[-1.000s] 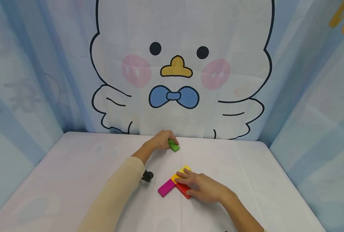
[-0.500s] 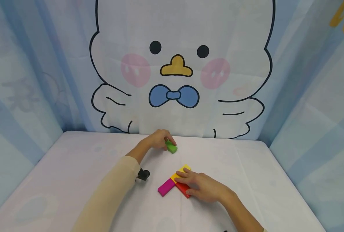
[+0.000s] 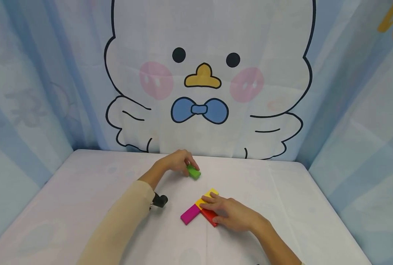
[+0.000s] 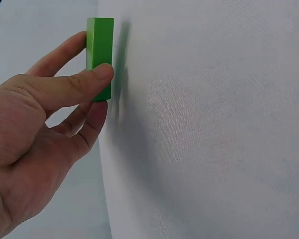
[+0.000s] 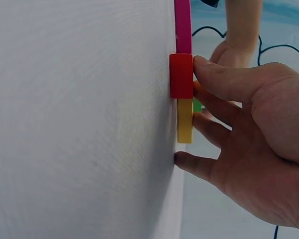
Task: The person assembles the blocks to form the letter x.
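Note:
My left hand (image 3: pixel 179 161) pinches a green block (image 4: pixel 100 45) between thumb and fingers, close over the far part of the table. Its shadow falls on the cloth beside it in the left wrist view. My right hand (image 3: pixel 232 214) lies with extended fingers over a yellow block (image 3: pixel 213 191) and a red block (image 3: pixel 208 216); the thumb touches the red one. A magenta block (image 3: pixel 190 214) continues the yellow one's line toward the lower left, and the red block branches off where they meet. My fingers cover part of the yellow block.
White cloth covers the table (image 3: pixel 265 191). A curtain with a cartoon bird (image 3: pixel 203 136) hangs right behind its far edge, and pale blue curtains (image 3: pixel 21 110) flank both sides. A small black device (image 3: pixel 160 200) sticks out at my left wrist.
My left hand has drawn slightly left and nearer with the green block, bringing it lower. The right hand and the blocks under it have stayed put.

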Demonstrator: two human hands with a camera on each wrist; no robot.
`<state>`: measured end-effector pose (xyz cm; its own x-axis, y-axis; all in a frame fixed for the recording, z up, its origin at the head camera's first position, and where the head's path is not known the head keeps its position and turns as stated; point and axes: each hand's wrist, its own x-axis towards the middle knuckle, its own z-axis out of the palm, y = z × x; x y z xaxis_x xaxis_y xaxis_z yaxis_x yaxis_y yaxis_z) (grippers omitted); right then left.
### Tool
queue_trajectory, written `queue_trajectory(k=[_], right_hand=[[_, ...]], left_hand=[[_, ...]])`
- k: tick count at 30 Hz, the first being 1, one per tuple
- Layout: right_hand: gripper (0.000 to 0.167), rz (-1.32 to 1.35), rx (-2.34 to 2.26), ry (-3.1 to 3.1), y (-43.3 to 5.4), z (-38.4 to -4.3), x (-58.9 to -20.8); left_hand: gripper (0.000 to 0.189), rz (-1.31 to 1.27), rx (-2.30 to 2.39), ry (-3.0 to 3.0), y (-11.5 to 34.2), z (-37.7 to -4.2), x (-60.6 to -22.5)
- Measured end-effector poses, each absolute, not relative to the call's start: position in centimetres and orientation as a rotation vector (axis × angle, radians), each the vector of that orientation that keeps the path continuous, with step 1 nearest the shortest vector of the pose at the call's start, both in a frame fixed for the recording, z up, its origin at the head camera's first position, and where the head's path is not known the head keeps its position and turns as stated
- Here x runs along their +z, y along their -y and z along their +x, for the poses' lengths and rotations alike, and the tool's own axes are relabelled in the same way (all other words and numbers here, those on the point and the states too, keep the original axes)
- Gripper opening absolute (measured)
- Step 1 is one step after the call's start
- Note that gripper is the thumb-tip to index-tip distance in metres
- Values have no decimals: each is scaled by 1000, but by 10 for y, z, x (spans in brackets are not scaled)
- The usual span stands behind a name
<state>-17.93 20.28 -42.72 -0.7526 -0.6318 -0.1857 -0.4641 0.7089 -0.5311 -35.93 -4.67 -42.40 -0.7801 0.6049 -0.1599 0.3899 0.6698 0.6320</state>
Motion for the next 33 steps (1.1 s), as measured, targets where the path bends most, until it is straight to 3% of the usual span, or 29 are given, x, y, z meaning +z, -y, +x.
queue_trajectory(k=[33], right_hand=[[51, -903, -679, -2597, -203, -177, -429]], left_hand=[[35, 932, 807, -2459, 63, -320, -418]])
